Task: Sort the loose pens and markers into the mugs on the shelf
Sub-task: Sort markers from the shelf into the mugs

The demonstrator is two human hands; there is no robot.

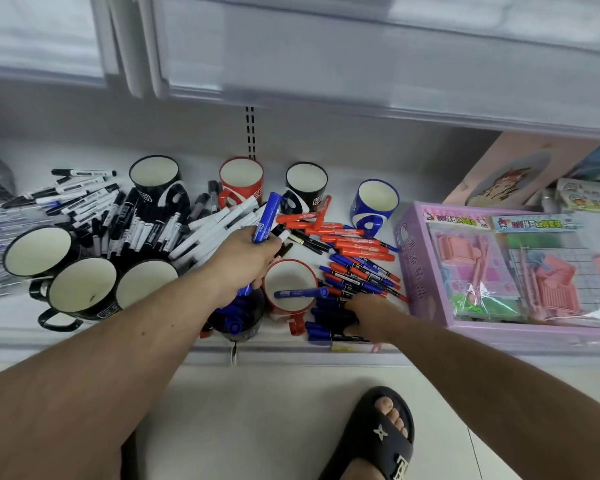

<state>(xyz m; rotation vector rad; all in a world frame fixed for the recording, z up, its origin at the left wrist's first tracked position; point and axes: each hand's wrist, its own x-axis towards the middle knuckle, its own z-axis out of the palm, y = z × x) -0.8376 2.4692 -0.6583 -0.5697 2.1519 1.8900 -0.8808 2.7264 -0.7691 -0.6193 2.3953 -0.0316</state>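
A: Head view: left hand (245, 259) grips a blue marker (266, 216) above the pile. Right hand (368, 311) rests on blue pens (329, 327); its grasp I cannot tell.

B: Drop it cap-up into the dark mug (239, 318) holding blues, not the red mug (290, 289).

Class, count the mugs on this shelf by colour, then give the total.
Black mugs: 6
Red mugs: 2
Blue mugs: 1
Total: 9
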